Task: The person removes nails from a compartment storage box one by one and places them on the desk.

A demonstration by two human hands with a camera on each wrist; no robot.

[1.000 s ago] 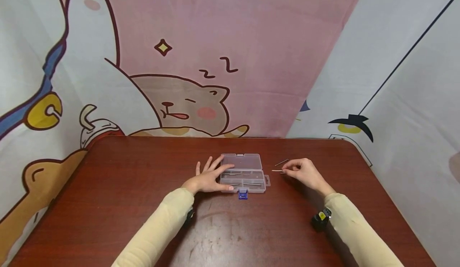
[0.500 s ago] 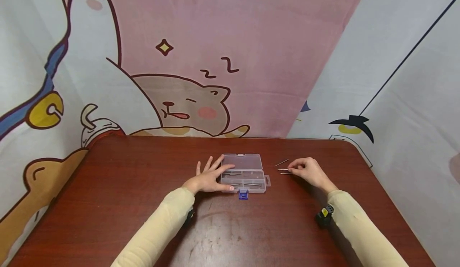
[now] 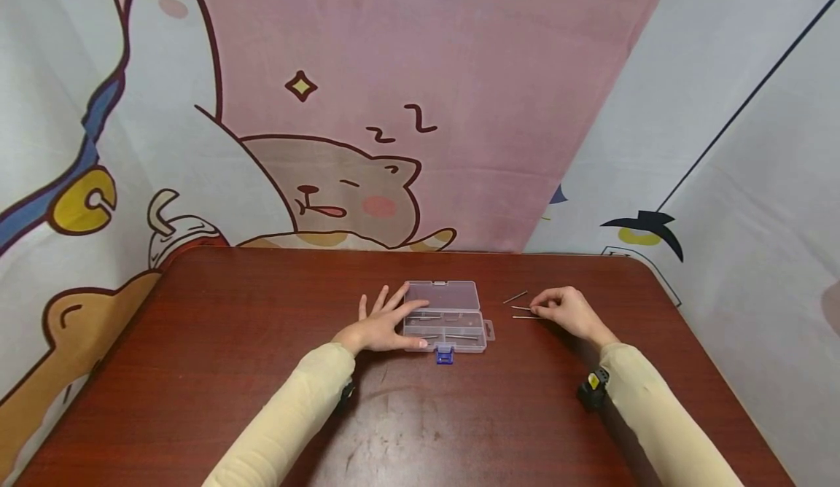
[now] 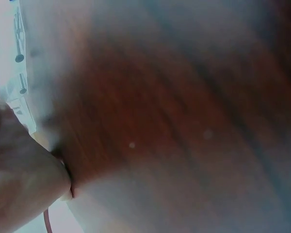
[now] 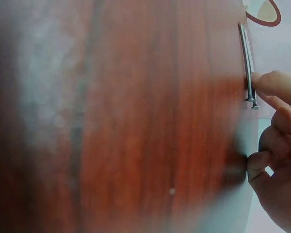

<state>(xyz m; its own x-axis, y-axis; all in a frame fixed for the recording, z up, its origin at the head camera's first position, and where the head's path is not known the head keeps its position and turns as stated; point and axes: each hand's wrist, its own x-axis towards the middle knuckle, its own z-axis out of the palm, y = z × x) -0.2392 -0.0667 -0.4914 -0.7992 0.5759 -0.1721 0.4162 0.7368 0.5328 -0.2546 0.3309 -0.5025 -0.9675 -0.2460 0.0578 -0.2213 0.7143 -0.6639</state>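
Note:
A clear plastic compartment box (image 3: 484, 341) stands with its lid (image 3: 456, 295) raised. Several nails (image 3: 463, 337) lie inside. My left hand (image 3: 377, 329) rests on the box's left side with straight, spread fingers, the thumb near its front edge. To the right of the box, my right hand (image 3: 572, 317) pinches the end of a nail (image 3: 520, 308) between thumb and fingertips, low over the table. Just in front of it another nail (image 3: 523, 317) lies on the wood, and a third nail (image 3: 515, 297) slants behind. Flat nail heads (image 5: 249, 99) show beside the fingers in the right wrist view.
The box has a blue latch (image 3: 444, 356) hanging at its front and a hanging tab (image 3: 488, 329) on its right side. Reddish-brown wood makes up the table (image 3: 420, 429). Printed cloth (image 3: 485, 108) stands behind the table's far edge.
My right hand has drawn back to the right, with the pinched nail shifting right too. The nail lying in front of it has come into fuller view. My left hand and the box stay put.

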